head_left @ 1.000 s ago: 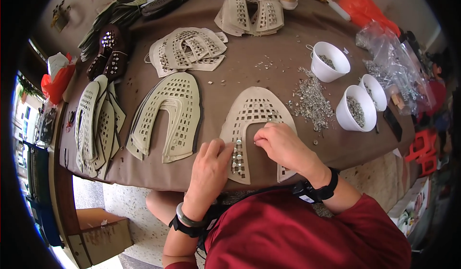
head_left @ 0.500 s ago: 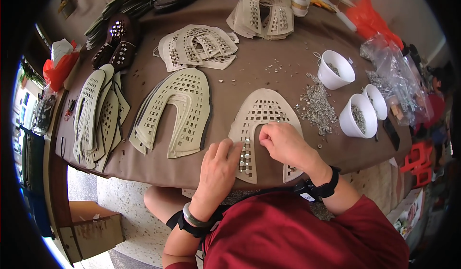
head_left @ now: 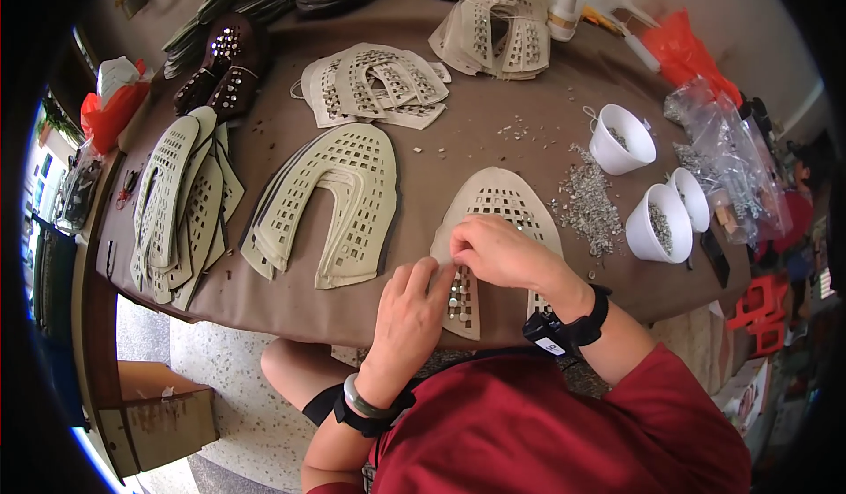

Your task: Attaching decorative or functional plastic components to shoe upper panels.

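Note:
A beige horseshoe-shaped shoe upper [head_left: 493, 181] with rows of small square holes lies flat on the table in front of me. Shiny silver studs [head_left: 455, 300] sit in a short row along its left leg. My left hand [head_left: 410, 309] is at the outer edge of that leg, fingers bent together, thumb over the edge. My right hand [head_left: 502, 252] reaches across the upper, thumb and fingertips pinched together close to the left thumb. Whatever is between the right fingertips is too small to make out. The right hand hides the upper's middle.
Loose metal studs [head_left: 589, 203] lie heaped to the right, beside white cups [head_left: 650, 234] holding more. Stacked uppers [head_left: 352, 208] stand to the left, with further stacks [head_left: 374, 84] behind. A clear plastic bag [head_left: 736, 155] and a dark phone-like slab [head_left: 716, 256] lie at the right edge.
My right hand has moved left, over the upper's left leg, and its fingertips now meet my left thumb. The left hand stays by the outer edge. The view has shifted slightly.

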`<action>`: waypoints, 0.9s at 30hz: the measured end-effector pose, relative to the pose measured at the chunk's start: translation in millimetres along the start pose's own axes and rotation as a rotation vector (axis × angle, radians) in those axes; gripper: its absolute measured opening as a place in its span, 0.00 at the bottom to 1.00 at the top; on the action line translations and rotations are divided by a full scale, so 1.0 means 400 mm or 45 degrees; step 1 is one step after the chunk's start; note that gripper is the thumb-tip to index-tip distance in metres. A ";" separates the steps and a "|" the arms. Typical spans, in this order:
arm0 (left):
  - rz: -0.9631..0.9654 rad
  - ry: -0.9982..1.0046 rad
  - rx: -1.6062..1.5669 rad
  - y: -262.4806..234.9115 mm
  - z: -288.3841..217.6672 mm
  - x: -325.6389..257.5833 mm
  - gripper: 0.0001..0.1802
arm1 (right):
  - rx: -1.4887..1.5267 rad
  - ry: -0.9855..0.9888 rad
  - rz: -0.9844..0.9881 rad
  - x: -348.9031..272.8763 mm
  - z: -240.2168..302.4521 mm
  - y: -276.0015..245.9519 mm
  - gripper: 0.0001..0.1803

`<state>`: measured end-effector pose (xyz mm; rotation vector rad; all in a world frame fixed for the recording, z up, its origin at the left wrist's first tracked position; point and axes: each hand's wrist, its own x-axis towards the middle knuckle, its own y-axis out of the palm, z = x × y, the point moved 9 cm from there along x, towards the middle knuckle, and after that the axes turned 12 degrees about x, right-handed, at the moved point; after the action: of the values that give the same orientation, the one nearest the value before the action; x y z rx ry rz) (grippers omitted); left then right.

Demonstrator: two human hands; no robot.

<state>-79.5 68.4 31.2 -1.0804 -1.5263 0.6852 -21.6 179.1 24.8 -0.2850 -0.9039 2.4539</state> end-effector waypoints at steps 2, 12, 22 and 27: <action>0.014 -0.006 0.003 0.001 0.002 -0.002 0.26 | 0.003 0.039 0.025 0.010 -0.003 0.003 0.04; 0.040 -0.027 -0.028 0.001 0.003 -0.004 0.26 | -0.142 0.137 0.129 0.032 0.010 0.010 0.03; 0.039 -0.019 -0.055 0.001 0.005 -0.001 0.25 | 0.066 0.189 0.027 0.012 -0.007 -0.008 0.07; 0.038 -0.012 -0.085 -0.004 0.004 0.001 0.26 | 0.091 0.238 0.013 0.008 -0.011 -0.011 0.08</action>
<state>-81.3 68.2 32.6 -1.1533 -1.5533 0.6647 -21.2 185.9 24.4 -0.4851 -0.7349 2.4149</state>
